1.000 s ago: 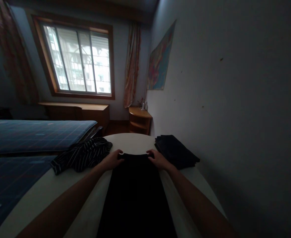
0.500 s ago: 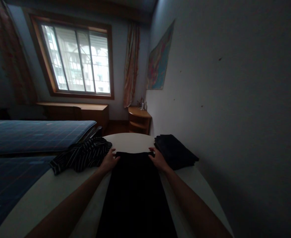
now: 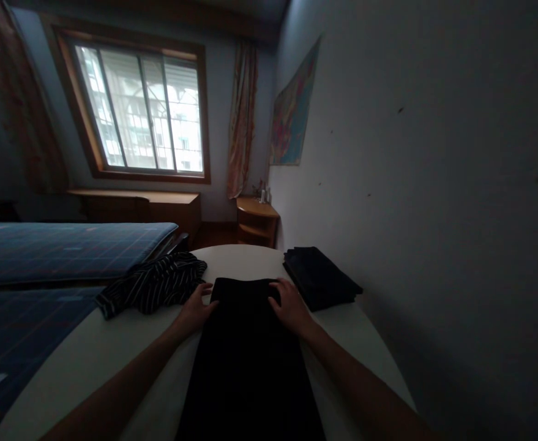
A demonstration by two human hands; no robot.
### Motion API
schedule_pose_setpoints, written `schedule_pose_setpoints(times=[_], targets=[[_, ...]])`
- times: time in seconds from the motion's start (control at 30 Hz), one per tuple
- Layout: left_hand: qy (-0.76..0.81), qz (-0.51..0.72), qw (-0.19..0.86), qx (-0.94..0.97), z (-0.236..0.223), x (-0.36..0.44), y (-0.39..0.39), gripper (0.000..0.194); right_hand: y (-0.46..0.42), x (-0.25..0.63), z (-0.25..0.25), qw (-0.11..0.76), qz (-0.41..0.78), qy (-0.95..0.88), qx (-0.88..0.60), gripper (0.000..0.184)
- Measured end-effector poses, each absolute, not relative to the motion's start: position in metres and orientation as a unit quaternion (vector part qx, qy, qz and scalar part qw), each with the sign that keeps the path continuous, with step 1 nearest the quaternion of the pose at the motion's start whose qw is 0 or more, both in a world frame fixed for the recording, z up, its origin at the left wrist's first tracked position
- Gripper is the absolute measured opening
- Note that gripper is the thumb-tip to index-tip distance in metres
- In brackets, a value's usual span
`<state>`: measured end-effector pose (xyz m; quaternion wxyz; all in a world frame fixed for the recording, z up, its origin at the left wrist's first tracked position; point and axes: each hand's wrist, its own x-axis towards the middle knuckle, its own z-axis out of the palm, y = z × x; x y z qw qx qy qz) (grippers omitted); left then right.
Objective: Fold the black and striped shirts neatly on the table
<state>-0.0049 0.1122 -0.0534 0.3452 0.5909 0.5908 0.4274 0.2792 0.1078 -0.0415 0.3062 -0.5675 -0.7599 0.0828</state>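
A long black garment [image 3: 249, 355], shaped like folded trousers, lies flat on the round white table [image 3: 158, 343] and runs out of view at the bottom. My left hand [image 3: 196, 309] is at its far left corner, thumb and fingers apart, the thumb touching the edge. At the far right corner my right hand [image 3: 291, 305] rests on the cloth with fingers spread and slightly bent. Left of my left hand is a crumpled black-and-white striped garment [image 3: 158, 283]. Beyond my right hand sits a stack of folded dark clothes [image 3: 321, 278].
Mattresses with a blue plaid cover [image 3: 67, 251] lie against the table's left side. A plain wall [image 3: 434, 245] rises close on the right. Further back are a small corner shelf [image 3: 257, 208], a wooden desk [image 3: 172, 199] and a window [image 3: 144, 110].
Both hands have come slightly nearer to me along the garment's sides. My right hand has shifted inward onto the cloth. The view has moved a little.
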Motion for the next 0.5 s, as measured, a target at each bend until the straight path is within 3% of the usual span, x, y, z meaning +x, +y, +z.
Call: schedule_pose_setpoints(times=[0.17, 0.23, 0.5], targets=[[0.519, 0.384, 0.472, 0.600, -0.046, -0.012, 0.043, 0.082, 0.041, 0.275, -0.031, 0.185, 0.139, -0.803, -0.550, 0.054], [0.529, 0.366, 0.478, 0.599, -0.045, -0.019, 0.015, 0.088, 0.016, 0.277, -0.029, 0.158, 0.165, -0.803, -0.550, 0.056], [0.520, 0.313, 0.506, 0.613, -0.075, -0.046, -0.063, 0.085, -0.054, 0.301, -0.036, 0.196, 0.222, -0.760, -0.578, 0.061]])
